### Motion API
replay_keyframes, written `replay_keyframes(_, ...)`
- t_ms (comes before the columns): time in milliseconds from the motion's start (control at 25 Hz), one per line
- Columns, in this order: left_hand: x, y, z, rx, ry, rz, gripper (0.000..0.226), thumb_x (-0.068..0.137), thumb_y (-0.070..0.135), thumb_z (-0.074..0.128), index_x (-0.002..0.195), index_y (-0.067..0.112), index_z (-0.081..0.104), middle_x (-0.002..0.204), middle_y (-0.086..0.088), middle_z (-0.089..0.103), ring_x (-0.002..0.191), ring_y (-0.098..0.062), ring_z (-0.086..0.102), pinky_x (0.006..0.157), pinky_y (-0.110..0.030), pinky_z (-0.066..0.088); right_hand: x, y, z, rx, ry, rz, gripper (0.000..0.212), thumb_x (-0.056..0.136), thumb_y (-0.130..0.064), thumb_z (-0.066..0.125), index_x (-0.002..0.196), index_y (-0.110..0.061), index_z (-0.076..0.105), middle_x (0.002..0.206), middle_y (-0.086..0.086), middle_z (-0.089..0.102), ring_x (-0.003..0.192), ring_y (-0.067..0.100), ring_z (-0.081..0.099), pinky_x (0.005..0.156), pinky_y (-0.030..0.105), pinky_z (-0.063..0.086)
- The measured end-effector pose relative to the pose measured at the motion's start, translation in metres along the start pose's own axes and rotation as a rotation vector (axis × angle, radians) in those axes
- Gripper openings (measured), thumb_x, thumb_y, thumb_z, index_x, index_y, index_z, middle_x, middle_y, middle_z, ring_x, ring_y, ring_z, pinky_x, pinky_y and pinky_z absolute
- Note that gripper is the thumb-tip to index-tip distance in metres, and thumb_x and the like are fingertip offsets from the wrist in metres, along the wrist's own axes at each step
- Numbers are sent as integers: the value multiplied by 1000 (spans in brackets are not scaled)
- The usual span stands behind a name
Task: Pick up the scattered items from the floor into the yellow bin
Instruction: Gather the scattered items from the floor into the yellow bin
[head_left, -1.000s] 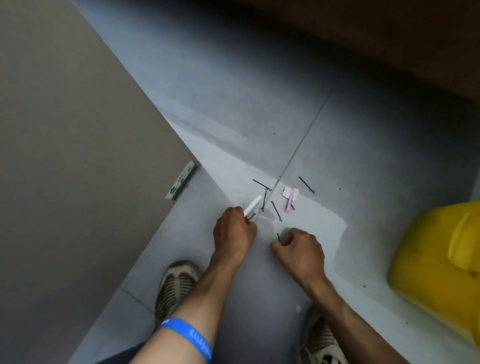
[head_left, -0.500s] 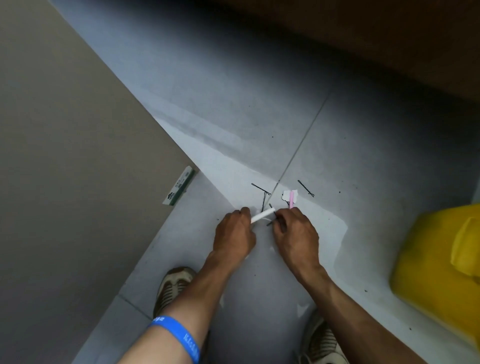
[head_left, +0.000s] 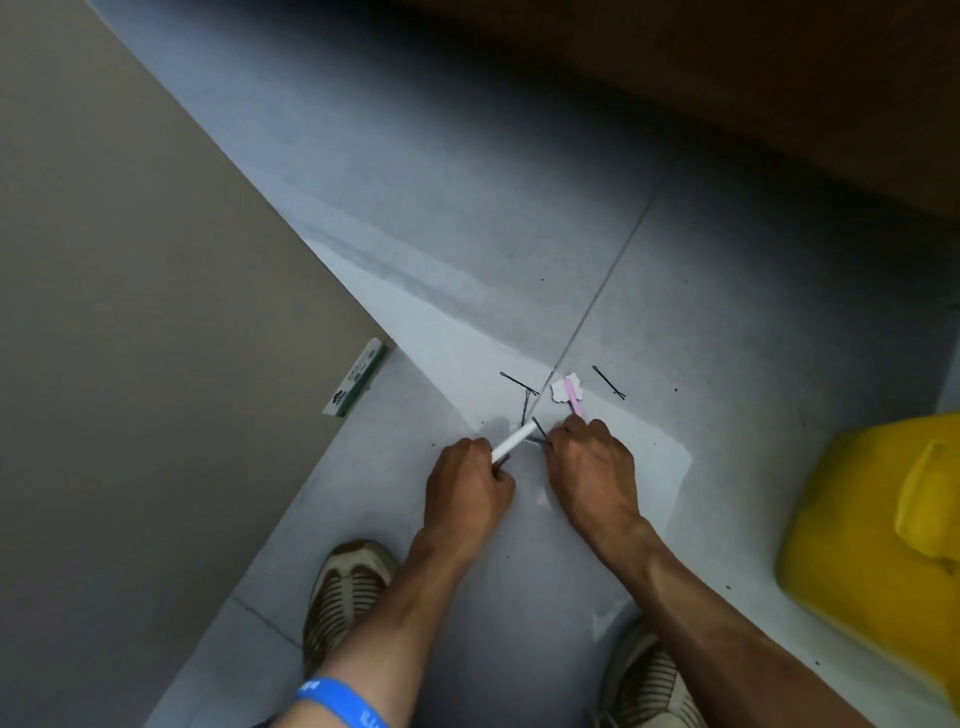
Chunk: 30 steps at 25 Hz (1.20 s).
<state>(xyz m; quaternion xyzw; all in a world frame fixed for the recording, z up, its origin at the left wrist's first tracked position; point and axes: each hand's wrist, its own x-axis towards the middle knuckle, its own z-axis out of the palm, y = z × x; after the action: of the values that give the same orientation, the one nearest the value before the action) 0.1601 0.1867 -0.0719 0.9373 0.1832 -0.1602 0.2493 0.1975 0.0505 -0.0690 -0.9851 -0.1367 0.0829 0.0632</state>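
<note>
The yellow bin (head_left: 878, 525) stood at the right edge of the view, well apart from the clutter on the grey tiled floor (head_left: 467, 234). The left hand (head_left: 465, 488) kept a closed grip round a white stick (head_left: 514, 441) whose free end jutted toward the right hand (head_left: 592, 470). That hand was curled knuckles-up, its fingertips down on a bobby pin (head_left: 538, 427); whether it had the pin pinched or only touched it could not be told.

The likeliest trouble was the pin itself: thin, flat on smooth tile, it could skate away under the fingertips rather than lift. The stick's end, crossing just beside the working fingers, could knock pins aside. The pink hair clip (head_left: 571, 395) on its white card lay just beyond the knuckles and might be nudged. Three other pins (head_left: 609, 382) lay near; a fist already full could drop some on the way to the bin.
</note>
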Motion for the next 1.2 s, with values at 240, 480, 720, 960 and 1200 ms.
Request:
replay_keyframes(240,1,-3,4,103,-20,76,22,83,21,58,98,6,64,101,-11,63,97,-28,56,74,-32,42,13,-13,-4,-23,-107,96,15,80,-16,71,73,-5,63,71,12,61,58,30,59,46,29,40)
replay_keyframes(480,-4,-9,3,115,62,101,19,86,22,59,93,5,65,95,-12,64,92,-30,58,68,-33,39,1,10,-3,561,-137,394,30,80,-29,59,56,-17,46,48,-6,45,46,11,42,47,27,30)
replay_keyframes(720,0,1,-1,105,-66,35,18,80,23,61,90,10,66,94,-10,68,90,-29,62,71,-30,46,-14,0,-15,1114,-215,686,16,75,-19,66,65,-7,65,54,2,64,51,17,57,49,27,46)
replay_keyframes(960,1,25,-6,-942,-125,-457,32,59,9,58,91,13,61,58,-7,60,43,-15,50,39,-21,36,-17,1,-37,1313,-197,669,14,76,-5,61,63,-9,66,55,3,61,53,15,59,46,26,48)
replay_keyframes(1200,1,44,-14,-1631,-375,-701,36,79,16,41,99,4,67,78,-16,62,70,-28,64,61,-28,49,-15,-14,-60,929,-179,425,11,71,-29,71,64,-22,66,63,-12,66,60,3,61,56,20,47)
